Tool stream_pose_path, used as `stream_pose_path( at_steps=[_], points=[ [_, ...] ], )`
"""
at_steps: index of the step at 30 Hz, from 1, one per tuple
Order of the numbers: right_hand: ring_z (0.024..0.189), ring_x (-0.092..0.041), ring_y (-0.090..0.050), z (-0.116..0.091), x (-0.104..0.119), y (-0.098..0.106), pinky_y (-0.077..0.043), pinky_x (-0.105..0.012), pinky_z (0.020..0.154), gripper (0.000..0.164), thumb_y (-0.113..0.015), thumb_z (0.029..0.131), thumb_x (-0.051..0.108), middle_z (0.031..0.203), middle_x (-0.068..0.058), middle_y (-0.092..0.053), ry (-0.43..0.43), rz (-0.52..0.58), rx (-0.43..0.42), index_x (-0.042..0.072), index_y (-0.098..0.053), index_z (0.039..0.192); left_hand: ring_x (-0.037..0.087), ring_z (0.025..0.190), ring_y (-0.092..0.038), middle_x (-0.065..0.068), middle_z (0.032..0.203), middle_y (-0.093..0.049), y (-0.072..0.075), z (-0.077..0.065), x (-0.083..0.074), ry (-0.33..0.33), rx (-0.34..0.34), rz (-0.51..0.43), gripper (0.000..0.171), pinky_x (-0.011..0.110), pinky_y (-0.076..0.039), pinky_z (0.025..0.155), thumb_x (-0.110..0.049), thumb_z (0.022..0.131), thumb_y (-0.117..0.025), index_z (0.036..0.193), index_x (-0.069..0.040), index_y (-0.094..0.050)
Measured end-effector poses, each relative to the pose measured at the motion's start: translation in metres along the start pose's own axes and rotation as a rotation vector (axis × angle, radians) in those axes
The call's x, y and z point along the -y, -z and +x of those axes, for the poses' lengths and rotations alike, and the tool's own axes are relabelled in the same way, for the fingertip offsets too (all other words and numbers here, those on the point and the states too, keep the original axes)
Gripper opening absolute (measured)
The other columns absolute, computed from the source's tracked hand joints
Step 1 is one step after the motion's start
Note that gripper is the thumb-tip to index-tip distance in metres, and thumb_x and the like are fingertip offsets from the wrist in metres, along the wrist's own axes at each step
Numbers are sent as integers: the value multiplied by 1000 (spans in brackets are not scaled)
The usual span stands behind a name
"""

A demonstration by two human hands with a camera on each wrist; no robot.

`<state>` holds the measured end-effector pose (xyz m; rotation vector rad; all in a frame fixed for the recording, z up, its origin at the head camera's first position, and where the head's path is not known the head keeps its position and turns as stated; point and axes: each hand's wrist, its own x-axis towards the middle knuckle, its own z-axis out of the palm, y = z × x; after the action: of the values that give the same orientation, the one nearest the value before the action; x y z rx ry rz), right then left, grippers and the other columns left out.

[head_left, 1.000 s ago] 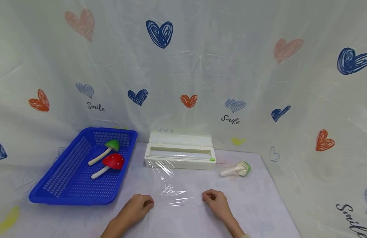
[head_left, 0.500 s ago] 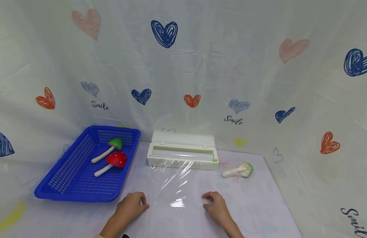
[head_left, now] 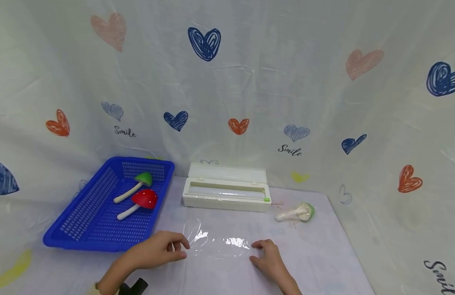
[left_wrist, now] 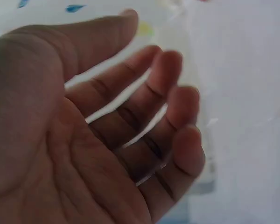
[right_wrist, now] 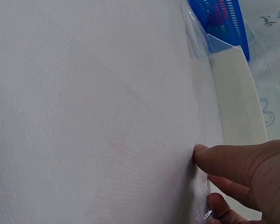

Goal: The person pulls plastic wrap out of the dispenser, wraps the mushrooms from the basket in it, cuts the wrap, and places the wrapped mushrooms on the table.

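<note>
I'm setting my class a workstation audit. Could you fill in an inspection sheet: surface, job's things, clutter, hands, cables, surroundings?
Surface: white tabletop, faint reddish marks near the wrapped mushroom.
Job's things: clear film at the front; white dispenser behind it, lid open; wrapped mushroom at right; blue basket at left holding a green-capped mushroom and a red-capped mushroom.
Clutter: nothing seen.
Hands: left hand holds nothing, fingers loosely bent; right hand at the film's right edge, thumb and forefinger apart.
Cables: nothing seen.
Surroundings: pale hanging sheet printed with hearts and "Smile".
</note>
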<state>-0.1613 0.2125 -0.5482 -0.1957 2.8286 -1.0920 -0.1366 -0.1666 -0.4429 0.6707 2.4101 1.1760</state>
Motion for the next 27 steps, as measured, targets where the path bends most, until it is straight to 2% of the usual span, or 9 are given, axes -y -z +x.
stream_pose_path(
  at_steps=[3, 6, 9, 12, 15, 23, 25, 27],
  points=[
    [93, -18, -56, 0, -3, 2, -50, -35, 83, 32, -87, 77, 11, 98, -4, -61, 23, 15, 2, 7, -72, 105, 6, 75, -58, -8, 87, -67, 34, -3, -11, -56, -51, -4, 19, 23, -51, 64, -30, 100, -69, 113, -17, -73],
    [86, -14, -49, -1, -7, 2, -42, -27, 74, 31, -86, 77, 10, 91, -1, -56, 39, 35, 22, 7, -71, 104, 8, 72, -58, -5, 87, -67, 66, -6, -10, -96, -181, 24, 19, 24, -50, 61, -26, 101, -68, 114, -14, -73],
    [84, -12, -46, -2, -9, 2, -39, -25, 72, 30, -85, 77, 10, 88, 0, -53, 45, 53, 43, 8, -70, 103, 9, 72, -60, -2, 89, -68, 90, -6, 0, -106, -324, 42, 17, 25, -50, 61, -21, 100, -68, 115, -12, -73],
    [85, -12, -46, -1, -10, 2, -39, -25, 74, 30, -85, 78, 12, 89, 0, -53, 48, 61, 56, 8, -70, 104, 9, 80, -65, 3, 97, -71, 106, -4, 12, -112, -438, 43, 19, 26, -54, 66, -17, 101, -67, 117, -9, -72],
    [87, -14, -47, 0, -9, 1, -40, -25, 75, 30, -85, 80, 13, 91, -1, -53, 45, 67, 71, 8, -69, 106, 6, 86, -67, 3, 103, -72, 119, -2, 26, -110, -520, 50, 20, 27, -57, 70, -16, 101, -66, 119, -8, -71],
    [84, -13, -47, 1, -10, 1, -40, -25, 73, 31, -85, 79, 11, 90, -1, -54, 48, 67, 51, 6, -69, 105, -7, 92, -61, -14, 107, -68, 152, 12, 60, -84, -713, 88, 25, 14, -52, 76, -23, 103, -65, 121, -7, -70],
    [83, -13, -47, 1, -10, 2, -40, -25, 72, 31, -85, 78, 11, 89, -1, -54, 51, 71, 44, 6, -69, 105, -9, 94, -59, -10, 109, -69, 158, 14, 68, -48, -749, 99, 28, 12, -49, 78, -27, 103, -64, 122, -7, -70],
    [83, -13, -47, 0, -9, 3, -40, -25, 72, 31, -86, 78, 10, 89, -1, -54, 59, 77, 39, 6, -69, 104, -6, 98, -57, 0, 114, -71, 163, 15, 76, 3, -771, 112, 33, 15, -48, 81, -31, 104, -62, 123, -6, -69]
  ],
)
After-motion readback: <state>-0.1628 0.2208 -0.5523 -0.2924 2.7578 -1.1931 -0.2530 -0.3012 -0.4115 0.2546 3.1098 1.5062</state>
